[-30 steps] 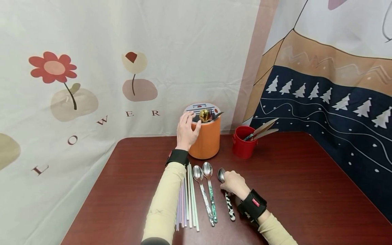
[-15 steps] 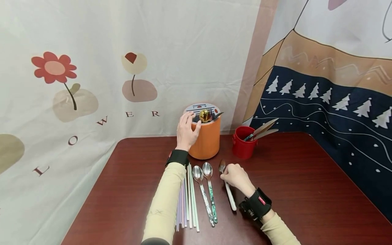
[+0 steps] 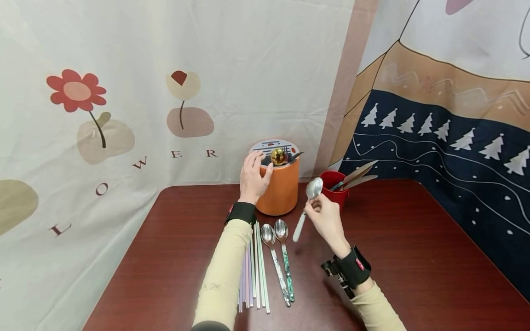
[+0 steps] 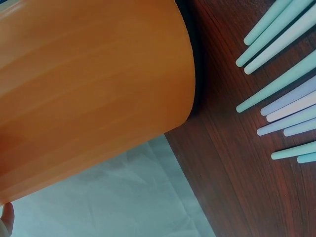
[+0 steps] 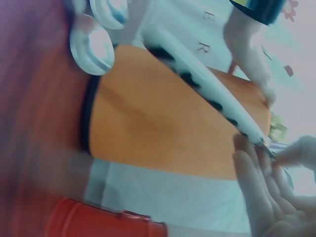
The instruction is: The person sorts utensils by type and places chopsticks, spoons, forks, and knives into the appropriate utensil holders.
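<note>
Nearest, on the dark red bench (image 3: 397,257): a bundle of pale green and lilac chopsticks (image 3: 254,271) lying lengthwise beside the left sleeve, tips fanned out in the left wrist view. Just right of them, two spoons (image 3: 280,257) flat on the wood, bowls pointing away, handles patterned, one greenish.

A little further, above the bench: right hand (image 3: 327,218), fingers and thumb curled round the neck of a third spoon (image 3: 308,202), pinching it just below the bowl. Lifted clear of the wood, tilted, shiny bowl up and close in front of the red cup (image 3: 331,195), white handle slanting down and left toward the two flat spoons. Black blotches on that handle in the right wrist view, blurred, crossing in front of the orange wall.

Beyond, near the back edge: orange holder (image 3: 281,191), a round upright canister with a dark base ring, standing on the bench. Left hand (image 3: 252,177) wrapped against its left side, fingers curled round the wall and rim, thumb on the near face. Poking from its top, a gold round utensil end (image 3: 278,156) and dark pieces beside it.

Right of the holder, well apart from the chopsticks: the red cup, with long flat utensils (image 3: 356,177) leaning out to the right.

Furthest: hanging cloths, one with a red flower (image 3: 76,92), one dark blue with white trees (image 3: 455,133).
</note>
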The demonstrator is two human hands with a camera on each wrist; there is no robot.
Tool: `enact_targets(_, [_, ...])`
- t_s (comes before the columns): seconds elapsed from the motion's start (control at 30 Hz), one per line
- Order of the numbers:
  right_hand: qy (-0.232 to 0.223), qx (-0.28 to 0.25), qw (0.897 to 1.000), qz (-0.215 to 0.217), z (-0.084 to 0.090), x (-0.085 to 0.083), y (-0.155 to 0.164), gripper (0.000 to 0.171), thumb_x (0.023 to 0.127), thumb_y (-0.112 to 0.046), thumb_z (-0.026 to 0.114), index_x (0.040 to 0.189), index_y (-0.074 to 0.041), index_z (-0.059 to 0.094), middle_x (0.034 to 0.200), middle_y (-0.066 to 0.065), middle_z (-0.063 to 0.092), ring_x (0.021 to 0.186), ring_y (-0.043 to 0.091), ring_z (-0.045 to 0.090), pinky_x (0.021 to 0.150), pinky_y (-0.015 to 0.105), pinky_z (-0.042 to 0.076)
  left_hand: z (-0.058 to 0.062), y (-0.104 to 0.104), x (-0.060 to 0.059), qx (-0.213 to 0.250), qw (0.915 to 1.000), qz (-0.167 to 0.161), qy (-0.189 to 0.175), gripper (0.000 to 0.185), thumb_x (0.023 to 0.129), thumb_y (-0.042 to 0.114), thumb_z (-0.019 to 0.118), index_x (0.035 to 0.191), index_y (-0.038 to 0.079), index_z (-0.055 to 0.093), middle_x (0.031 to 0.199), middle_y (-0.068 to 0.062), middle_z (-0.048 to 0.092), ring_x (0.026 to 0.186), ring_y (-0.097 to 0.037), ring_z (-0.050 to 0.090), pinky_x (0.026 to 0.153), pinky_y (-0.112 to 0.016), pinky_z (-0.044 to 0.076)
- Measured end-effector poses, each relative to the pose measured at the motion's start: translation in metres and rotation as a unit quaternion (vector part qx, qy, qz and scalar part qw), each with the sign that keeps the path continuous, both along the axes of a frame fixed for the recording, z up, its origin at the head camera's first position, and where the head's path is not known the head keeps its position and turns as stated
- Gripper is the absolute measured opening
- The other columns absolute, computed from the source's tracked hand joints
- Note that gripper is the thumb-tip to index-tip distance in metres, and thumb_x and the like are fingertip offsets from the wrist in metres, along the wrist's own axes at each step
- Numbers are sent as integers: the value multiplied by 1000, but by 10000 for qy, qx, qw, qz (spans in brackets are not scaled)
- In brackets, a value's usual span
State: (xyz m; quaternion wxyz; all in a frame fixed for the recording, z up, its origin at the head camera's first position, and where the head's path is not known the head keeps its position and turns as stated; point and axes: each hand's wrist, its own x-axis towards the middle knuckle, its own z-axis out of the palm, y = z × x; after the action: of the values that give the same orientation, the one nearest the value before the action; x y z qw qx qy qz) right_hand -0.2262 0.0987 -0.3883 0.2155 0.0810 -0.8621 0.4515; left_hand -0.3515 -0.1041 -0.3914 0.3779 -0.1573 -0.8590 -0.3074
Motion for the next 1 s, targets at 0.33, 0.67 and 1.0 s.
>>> enact_targets(0.33, [1391, -1627, 9761, -382, 42, -12, -6, 15, 89, -1, 60, 91, 14, 61, 87, 29, 70, 64, -5, 65, 62, 3, 47, 0, 0, 1, 0, 10000, -10, -11, 45, 94, 39, 49, 121, 5, 62, 132, -10, 57, 130, -25, 46, 111, -39, 37])
enact_targets(0.67, [2614, -2803, 9226, -431, 53, -39, -16, 25, 91, -12, 62, 95, 13, 60, 92, 28, 70, 78, -1, 70, 76, 17, 55, 0, 1, 0, -20, 10000, 4, 74, 47, 93, 40, 48, 121, 5, 62, 131, -10, 58, 130, -24, 46, 110, -40, 38])
enact_targets(1.0, [2830, -2934, 9114, -575, 55, -63, -27, 17, 87, -5, 65, 91, 11, 65, 91, 28, 71, 78, 1, 70, 77, 16, 55, 1, 1, 0, -40, 10000, 55, 52, 45, 93, 38, 49, 120, 5, 62, 131, -10, 58, 129, -25, 47, 109, -40, 39])
